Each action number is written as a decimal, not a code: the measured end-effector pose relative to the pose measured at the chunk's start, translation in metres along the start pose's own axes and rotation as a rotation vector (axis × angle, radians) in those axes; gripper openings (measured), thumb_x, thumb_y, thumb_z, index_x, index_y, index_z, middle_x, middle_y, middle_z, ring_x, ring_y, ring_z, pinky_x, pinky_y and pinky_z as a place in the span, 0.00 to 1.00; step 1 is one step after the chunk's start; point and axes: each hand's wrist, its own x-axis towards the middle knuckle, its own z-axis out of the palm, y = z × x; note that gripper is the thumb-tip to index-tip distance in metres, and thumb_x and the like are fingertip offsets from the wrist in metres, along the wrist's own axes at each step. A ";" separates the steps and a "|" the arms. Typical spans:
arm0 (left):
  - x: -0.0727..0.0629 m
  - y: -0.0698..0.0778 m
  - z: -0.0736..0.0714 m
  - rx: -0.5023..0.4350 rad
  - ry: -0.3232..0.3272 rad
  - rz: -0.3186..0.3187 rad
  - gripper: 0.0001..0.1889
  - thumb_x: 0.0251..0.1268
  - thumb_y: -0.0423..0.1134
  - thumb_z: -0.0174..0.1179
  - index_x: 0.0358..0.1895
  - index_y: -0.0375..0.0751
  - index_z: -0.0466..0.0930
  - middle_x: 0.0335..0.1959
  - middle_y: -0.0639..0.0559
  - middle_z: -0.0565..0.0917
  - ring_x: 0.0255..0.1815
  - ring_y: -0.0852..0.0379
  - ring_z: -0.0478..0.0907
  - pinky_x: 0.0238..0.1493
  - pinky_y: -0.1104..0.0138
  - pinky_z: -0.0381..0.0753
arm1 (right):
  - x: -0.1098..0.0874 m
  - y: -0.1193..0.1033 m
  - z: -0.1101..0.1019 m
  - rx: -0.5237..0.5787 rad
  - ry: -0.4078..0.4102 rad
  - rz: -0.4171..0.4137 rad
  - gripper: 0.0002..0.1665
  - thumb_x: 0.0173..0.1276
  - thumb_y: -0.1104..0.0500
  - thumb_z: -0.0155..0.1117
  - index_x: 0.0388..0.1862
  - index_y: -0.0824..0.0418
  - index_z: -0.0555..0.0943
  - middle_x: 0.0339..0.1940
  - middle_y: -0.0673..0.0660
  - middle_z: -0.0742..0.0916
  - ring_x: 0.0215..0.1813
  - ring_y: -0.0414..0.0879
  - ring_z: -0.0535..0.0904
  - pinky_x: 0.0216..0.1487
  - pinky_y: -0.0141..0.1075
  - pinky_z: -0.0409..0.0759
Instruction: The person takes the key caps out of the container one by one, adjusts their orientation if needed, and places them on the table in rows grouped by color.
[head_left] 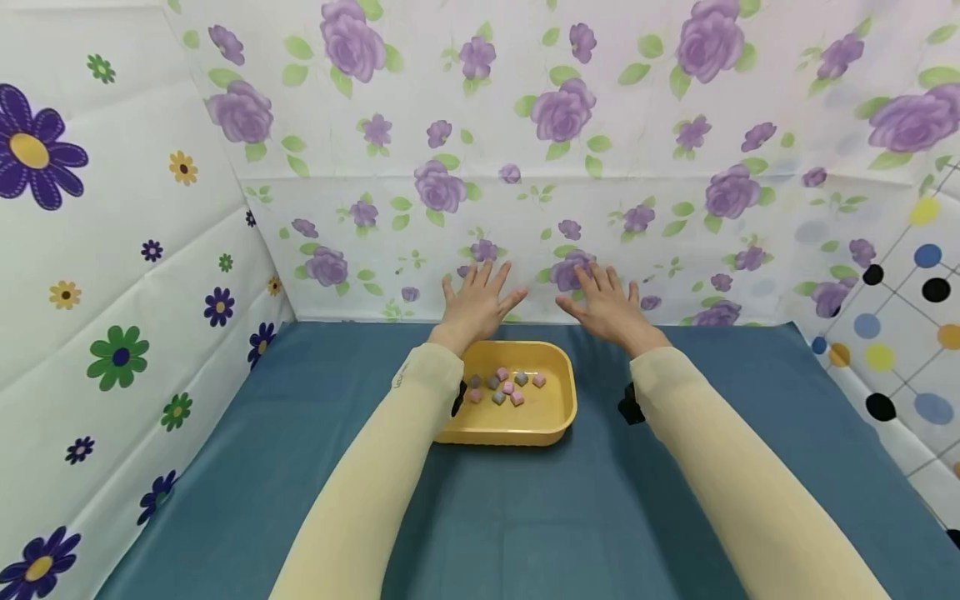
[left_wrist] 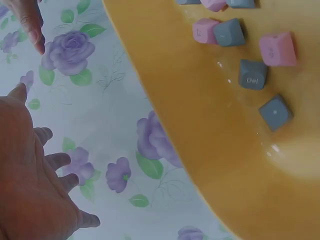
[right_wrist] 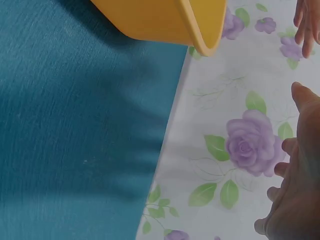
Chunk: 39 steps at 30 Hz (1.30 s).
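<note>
A yellow tray stands on the blue cloth, holding several small pink and grey keycaps. One grey keycap reads "Del" in the left wrist view; a pink keycap lies beside it. My left hand hovers past the tray's far left side, fingers spread, holding nothing. To the right of the tray, my right hand is also raised with spread fingers and holds nothing. Both palms face away from the head camera, thumbs toward each other. The left forearm hides the tray's left edge.
Blue cloth covers the table. Behind it hangs a white sheet with purple roses. A flower-print sheet borders the left, and a dotted sheet the right. A dark wrist strap shows under the right sleeve.
</note>
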 end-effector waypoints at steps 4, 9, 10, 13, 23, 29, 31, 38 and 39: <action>-0.009 0.001 -0.007 -0.009 0.024 0.018 0.40 0.80 0.71 0.31 0.87 0.58 0.43 0.87 0.47 0.44 0.86 0.43 0.41 0.77 0.32 0.38 | -0.003 -0.002 -0.001 -0.004 0.003 -0.012 0.53 0.80 0.27 0.39 0.88 0.57 0.41 0.87 0.64 0.43 0.85 0.64 0.31 0.77 0.68 0.28; -0.015 0.000 -0.012 -0.048 0.022 0.038 0.40 0.81 0.70 0.31 0.87 0.58 0.42 0.87 0.47 0.43 0.86 0.43 0.39 0.76 0.31 0.35 | -0.003 0.002 -0.001 0.009 -0.011 -0.030 0.55 0.79 0.25 0.39 0.88 0.57 0.41 0.87 0.64 0.43 0.85 0.64 0.31 0.77 0.68 0.27; -0.016 0.000 -0.013 -0.052 0.022 0.041 0.40 0.81 0.70 0.31 0.87 0.58 0.42 0.87 0.47 0.43 0.86 0.43 0.39 0.76 0.31 0.35 | -0.003 0.003 -0.001 0.013 -0.014 -0.035 0.55 0.79 0.25 0.39 0.88 0.57 0.41 0.87 0.64 0.43 0.85 0.65 0.31 0.76 0.68 0.27; -0.016 -0.001 -0.014 -0.063 0.014 0.047 0.39 0.81 0.70 0.30 0.87 0.58 0.41 0.87 0.47 0.43 0.86 0.43 0.38 0.76 0.31 0.35 | -0.001 0.007 0.000 0.012 -0.019 -0.038 0.55 0.79 0.24 0.38 0.89 0.56 0.40 0.87 0.63 0.42 0.85 0.63 0.30 0.77 0.67 0.26; -0.022 -0.006 -0.019 -0.126 -0.001 0.068 0.40 0.81 0.71 0.31 0.87 0.58 0.42 0.87 0.47 0.42 0.86 0.43 0.39 0.76 0.31 0.35 | -0.004 0.009 0.000 0.018 -0.022 -0.084 0.54 0.80 0.26 0.39 0.88 0.57 0.41 0.87 0.63 0.42 0.85 0.65 0.31 0.77 0.67 0.29; -0.030 -0.012 -0.024 -0.187 0.018 0.083 0.40 0.81 0.70 0.33 0.87 0.56 0.44 0.87 0.46 0.45 0.86 0.42 0.41 0.76 0.30 0.35 | -0.006 0.006 -0.002 0.037 -0.003 -0.141 0.53 0.81 0.28 0.41 0.88 0.57 0.42 0.87 0.64 0.45 0.85 0.66 0.33 0.78 0.68 0.31; -0.031 -0.014 -0.025 -0.199 0.018 0.084 0.40 0.81 0.69 0.34 0.87 0.56 0.44 0.87 0.45 0.45 0.86 0.42 0.40 0.76 0.31 0.35 | -0.007 0.005 -0.003 0.040 -0.004 -0.154 0.53 0.81 0.28 0.42 0.88 0.57 0.42 0.87 0.64 0.45 0.85 0.66 0.33 0.78 0.68 0.32; -0.042 -0.020 -0.027 -0.243 0.001 0.092 0.37 0.82 0.67 0.36 0.86 0.57 0.49 0.86 0.45 0.45 0.86 0.44 0.40 0.76 0.31 0.34 | -0.011 -0.001 -0.004 0.090 0.006 -0.214 0.50 0.82 0.34 0.49 0.88 0.59 0.45 0.87 0.65 0.47 0.86 0.65 0.38 0.79 0.67 0.37; -0.044 -0.022 -0.027 -0.247 -0.002 0.090 0.37 0.83 0.67 0.36 0.86 0.57 0.49 0.86 0.45 0.45 0.86 0.44 0.40 0.76 0.31 0.35 | -0.011 -0.001 -0.005 0.100 0.010 -0.222 0.50 0.82 0.35 0.50 0.88 0.59 0.46 0.87 0.65 0.47 0.86 0.65 0.39 0.79 0.66 0.37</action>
